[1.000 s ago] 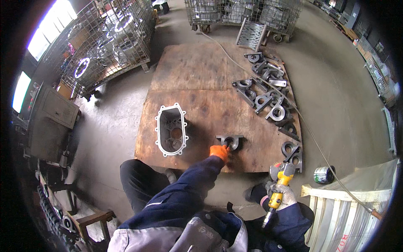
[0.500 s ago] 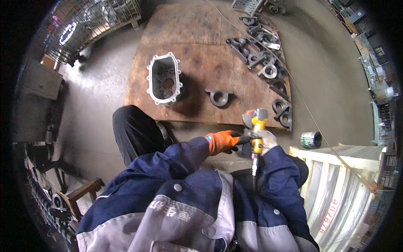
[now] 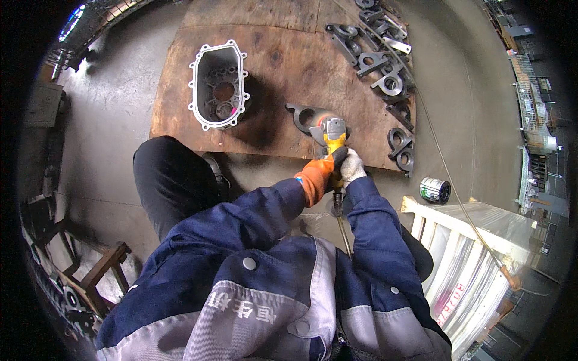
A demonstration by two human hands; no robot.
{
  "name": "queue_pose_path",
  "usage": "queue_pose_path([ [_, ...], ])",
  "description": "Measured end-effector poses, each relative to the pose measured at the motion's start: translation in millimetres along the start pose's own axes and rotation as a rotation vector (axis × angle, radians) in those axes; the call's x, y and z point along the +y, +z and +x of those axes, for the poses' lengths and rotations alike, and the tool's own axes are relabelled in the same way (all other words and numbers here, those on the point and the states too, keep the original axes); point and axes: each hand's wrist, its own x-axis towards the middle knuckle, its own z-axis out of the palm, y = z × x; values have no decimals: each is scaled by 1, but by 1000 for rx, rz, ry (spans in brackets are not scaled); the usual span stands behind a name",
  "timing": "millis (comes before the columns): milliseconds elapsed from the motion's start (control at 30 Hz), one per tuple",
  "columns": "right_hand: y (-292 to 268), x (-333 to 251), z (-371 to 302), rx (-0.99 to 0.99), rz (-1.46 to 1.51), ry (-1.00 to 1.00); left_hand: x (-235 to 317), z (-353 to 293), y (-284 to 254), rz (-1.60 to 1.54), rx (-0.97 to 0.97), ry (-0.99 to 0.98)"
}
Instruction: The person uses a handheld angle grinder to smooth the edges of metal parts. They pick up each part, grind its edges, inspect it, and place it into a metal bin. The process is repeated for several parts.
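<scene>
The orange-gloved left hand [image 3: 316, 180] and white-gloved right hand [image 3: 352, 166] wrap closed around a yellow angle grinder [image 3: 335, 143], its head over a dark bearing bracket [image 3: 297, 118] on worn plywood [image 3: 271, 84]. A hollow metal housing [image 3: 209, 69] stands left, loose brackets [image 3: 344, 49] right, concrete floor [image 3: 111, 90] beyond.

Metalworking workshop: bare grey floor [image 3: 114, 96], stained wooden worktop [image 3: 277, 78], cast metal housing [image 3: 218, 81], dark brackets [image 3: 382, 88], yellow power tool [image 3: 335, 142].
</scene>
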Motion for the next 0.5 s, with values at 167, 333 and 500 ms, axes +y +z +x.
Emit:
queue_pose_path([
  [167,-31,51,23,-398,682,297,-26,19,-26,680,506,258],
  [333,-30,102,53,-277,732,401,-28,28,-59,952,682,210],
  [500,1,84,88,-234,530,357,-1,40,-81,731,574,494],
])
